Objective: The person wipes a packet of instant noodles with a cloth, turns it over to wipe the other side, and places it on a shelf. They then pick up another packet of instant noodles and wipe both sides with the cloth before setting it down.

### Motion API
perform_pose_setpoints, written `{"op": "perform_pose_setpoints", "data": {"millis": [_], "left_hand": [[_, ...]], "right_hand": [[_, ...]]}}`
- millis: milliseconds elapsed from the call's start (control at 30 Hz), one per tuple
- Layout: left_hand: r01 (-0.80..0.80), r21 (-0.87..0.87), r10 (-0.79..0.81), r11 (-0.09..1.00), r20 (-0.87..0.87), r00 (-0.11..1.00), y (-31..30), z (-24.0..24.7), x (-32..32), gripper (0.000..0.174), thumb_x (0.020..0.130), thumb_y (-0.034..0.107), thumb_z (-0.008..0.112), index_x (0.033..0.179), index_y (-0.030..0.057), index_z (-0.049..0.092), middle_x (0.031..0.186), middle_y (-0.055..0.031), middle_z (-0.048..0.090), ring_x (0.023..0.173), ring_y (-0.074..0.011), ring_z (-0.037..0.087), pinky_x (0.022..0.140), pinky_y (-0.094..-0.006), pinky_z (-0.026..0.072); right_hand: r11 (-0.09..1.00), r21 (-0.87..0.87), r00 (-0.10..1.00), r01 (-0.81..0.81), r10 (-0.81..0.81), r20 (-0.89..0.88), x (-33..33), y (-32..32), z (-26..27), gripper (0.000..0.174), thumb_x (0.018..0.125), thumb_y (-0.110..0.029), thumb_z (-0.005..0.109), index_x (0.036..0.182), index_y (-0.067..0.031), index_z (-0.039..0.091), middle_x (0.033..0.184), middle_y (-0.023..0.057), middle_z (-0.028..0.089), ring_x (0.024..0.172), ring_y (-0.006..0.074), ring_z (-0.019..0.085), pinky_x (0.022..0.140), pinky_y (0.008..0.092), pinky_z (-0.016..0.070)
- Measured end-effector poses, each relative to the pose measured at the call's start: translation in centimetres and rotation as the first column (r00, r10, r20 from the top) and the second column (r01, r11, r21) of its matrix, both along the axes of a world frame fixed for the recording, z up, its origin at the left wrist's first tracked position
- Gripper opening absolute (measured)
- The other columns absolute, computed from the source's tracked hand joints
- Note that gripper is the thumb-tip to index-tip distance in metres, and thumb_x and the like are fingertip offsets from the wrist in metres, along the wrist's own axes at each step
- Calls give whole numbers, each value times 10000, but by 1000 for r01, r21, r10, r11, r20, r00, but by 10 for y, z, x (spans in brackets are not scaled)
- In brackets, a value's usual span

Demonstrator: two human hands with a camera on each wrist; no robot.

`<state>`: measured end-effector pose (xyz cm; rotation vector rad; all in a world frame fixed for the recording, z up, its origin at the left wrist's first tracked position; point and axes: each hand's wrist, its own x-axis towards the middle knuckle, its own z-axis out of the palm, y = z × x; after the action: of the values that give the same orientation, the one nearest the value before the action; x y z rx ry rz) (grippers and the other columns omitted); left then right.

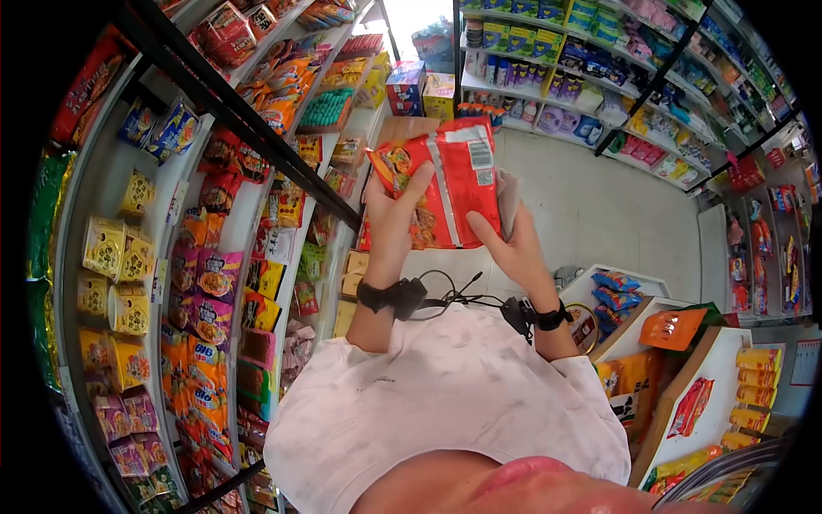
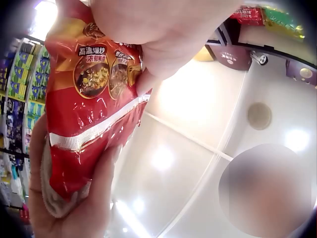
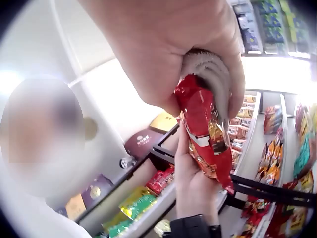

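Observation:
A glossy red instant noodle pack (image 1: 458,193), with food pictures, a silvery back seam and a barcode, is held up in front of the chest. My left hand (image 1: 392,218) grips its left side, thumb lying over the printed face. At the opposite edge, my right hand (image 1: 518,248) pinches the pack with its thumb on the back. A folded grey cloth (image 3: 215,77) is tucked between the right palm and the pack, and also shows in the left wrist view as a grey edge (image 2: 47,183). Fingers behind the pack are mostly hidden in the head view.
Shelves of packaged noodles (image 1: 205,283) rise close on the left, crossed by a dark rail (image 1: 257,128). Boxes (image 1: 405,88) stand at the aisle's far end. Shelves of toiletries (image 1: 539,77) line the back. A white stand with snack bags (image 1: 616,295) is near the right elbow.

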<state>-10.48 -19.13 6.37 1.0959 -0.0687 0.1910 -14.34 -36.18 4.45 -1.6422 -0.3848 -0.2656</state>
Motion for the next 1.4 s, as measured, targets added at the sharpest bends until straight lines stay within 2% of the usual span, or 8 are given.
{"op": "perform_pose_setpoints", "data": {"millis": [167, 267, 367, 600, 800, 933, 1100, 1400], "left_hand": [[85, 65, -83, 994, -37, 996, -26, 2, 2, 537, 863, 106, 769, 1308, -2, 489, 1218, -106, 625, 1068, -155, 630, 920, -312, 520], [-226, 404, 148, 887, 215, 965, -42, -24, 14, 733, 844, 141, 790, 1421, -6, 363, 1363, -157, 513, 1244, -213, 533, 1037, -382, 446], [62, 261, -115, 963, 194, 974, -70, -20, -10, 855, 831, 174, 802, 1478, 1, 272, 1441, -175, 416, 1327, -251, 443, 1103, -424, 373], [25, 6, -24, 1000, -174, 984, -95, -14, -22, 486, 1014, 451, 535, 1320, 75, 493, 1126, -16, 621, 1011, -89, 606, 834, -274, 505], [21, 55, -14, 998, -134, 991, -96, -32, -24, 350, 1054, 397, 480, 1102, 79, 620, 922, 47, 605, 799, -22, 528, 682, -212, 429], [61, 336, -27, 940, -105, 994, -80, -33, -29, 414, 1058, 411, 462, 952, 53, 641, 771, 64, 547, 687, -7, 464, 578, -204, 360], [70, -138, -96, 988, -189, 977, -43, -28, -20, 450, 1036, 422, 491, 1282, 47, 528, 1228, -63, 618, 1120, -172, 613, 960, -342, 501], [48, -465, -85, 884, -59, 995, 51, -11, -9, 520, 1050, 476, 403, 1357, 61, 464, 1327, -69, 577, 1185, -191, 588, 999, -375, 485]], "right_hand": [[993, 122, 979, -8, 33, -201, -5, -38, -16, 494, 920, -103, 681, 1355, 39, 494, 1205, 147, 636, 1102, 134, 564, 954, 328, 463], [972, 54, 973, 229, -230, 13, 4, -48, -19, 494, 907, -71, 683, 1359, 23, 507, 1190, 157, 650, 1083, 160, 599, 930, 333, 482], [904, -88, 891, 417, -388, 234, 9, -54, -19, 512, 882, -49, 697, 1354, 15, 511, 1203, 198, 646, 1093, 251, 644, 914, 353, 508], [919, -361, 915, 158, 1, 403, -16, -39, -34, 667, 836, -68, 600, 1476, -36, 415, 1577, 260, 243, 1463, 450, 231, 1185, 536, 191], [857, -354, 906, 375, -257, 336, -2, -41, -33, 589, 943, -170, 502, 1498, -25, 371, 1594, 228, 238, 1482, 409, 205, 1198, 538, 93], [868, -244, 889, 433, -366, 274, 15, -52, -26, 458, 1002, -138, 440, 1437, 4, 438, 1403, 222, 452, 1304, 325, 448, 1100, 440, 300], [983, -159, 939, 94, -140, -313, 12, -66, -18, 312, 1045, -199, 461, 1228, 24, 578, 926, 67, 615, 839, 107, 569, 746, 243, 448], [932, 288, 942, 219, -125, -311, -2, 35, -52, 333, 1012, -290, 585, 1215, -25, 590, 1047, 14, 623, 930, 64, 548, 783, 238, 451]]}}
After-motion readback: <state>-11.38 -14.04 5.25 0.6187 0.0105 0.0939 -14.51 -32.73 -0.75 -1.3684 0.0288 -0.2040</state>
